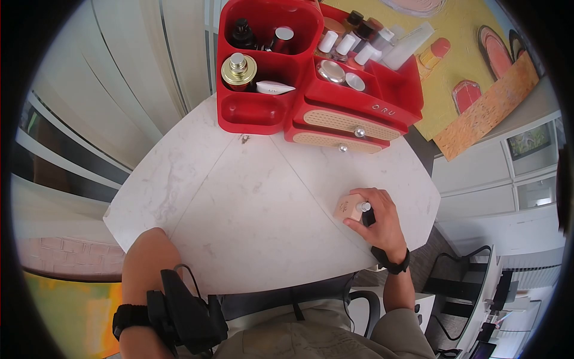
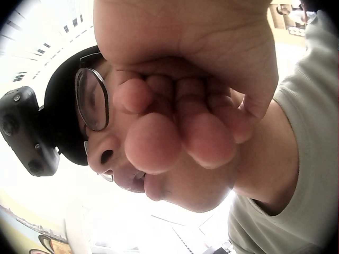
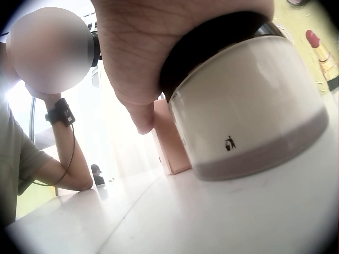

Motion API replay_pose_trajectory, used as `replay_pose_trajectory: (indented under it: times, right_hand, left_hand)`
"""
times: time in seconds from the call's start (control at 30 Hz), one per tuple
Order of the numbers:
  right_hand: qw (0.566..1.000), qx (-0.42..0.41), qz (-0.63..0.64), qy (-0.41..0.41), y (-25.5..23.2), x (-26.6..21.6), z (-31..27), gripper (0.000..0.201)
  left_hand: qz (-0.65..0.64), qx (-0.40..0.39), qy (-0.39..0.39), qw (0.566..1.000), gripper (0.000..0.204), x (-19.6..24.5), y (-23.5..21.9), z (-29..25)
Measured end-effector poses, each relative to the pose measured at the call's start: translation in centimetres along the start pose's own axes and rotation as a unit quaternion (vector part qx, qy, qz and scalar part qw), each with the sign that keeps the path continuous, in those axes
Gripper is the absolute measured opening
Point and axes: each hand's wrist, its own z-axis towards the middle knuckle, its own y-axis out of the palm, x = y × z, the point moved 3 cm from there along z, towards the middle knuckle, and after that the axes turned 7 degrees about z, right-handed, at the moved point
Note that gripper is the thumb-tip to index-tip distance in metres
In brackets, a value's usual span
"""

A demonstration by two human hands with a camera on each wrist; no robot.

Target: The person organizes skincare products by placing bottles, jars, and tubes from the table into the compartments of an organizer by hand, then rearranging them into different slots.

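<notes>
My right hand (image 1: 385, 221) rests at the table's right side, thumb and fingers curled round a pink square bottle (image 1: 345, 207) with a silvery-white cap (image 1: 363, 206). Under its palm, a cream jar (image 3: 249, 111) with a black lid (image 3: 212, 39) stands on the table beside the pink bottle (image 3: 170, 140). Most of that jar is hidden by the hand in the head view. In the left wrist view my left hand (image 2: 185, 69) is up against the face, fingers folded in and holding nothing. The left elbow (image 1: 156, 239) props on the tabletop.
A red cosmetics organizer (image 1: 254, 127) stands at the back of the white table (image 1: 257, 215). It holds a gold-collared bottle (image 1: 239, 70), a white tube (image 1: 275, 88) and several small bottles. Two woven-front drawers (image 1: 335, 121) face me. A chair (image 1: 454, 290) stands at right.
</notes>
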Motion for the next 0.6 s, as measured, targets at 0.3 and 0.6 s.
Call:
replay_pose_trajectory:
  times: [0.3, 0.6]
  right_hand:
    - [1.000, -0.003, 0.004, 0.001, -0.02, -0.01, 0.00, 0.058]
    - [1.000, -0.004, 0.002, -0.003, -0.02, 0.03, 0.00, 0.058]
  left_hand:
    - [0.010, 0.026, -0.004, 1.000, 0.044, 0.04, 0.09, -0.23]
    - [0.007, -0.009, 0.026, 1.000, 0.043, -0.14, -0.22, -0.20]
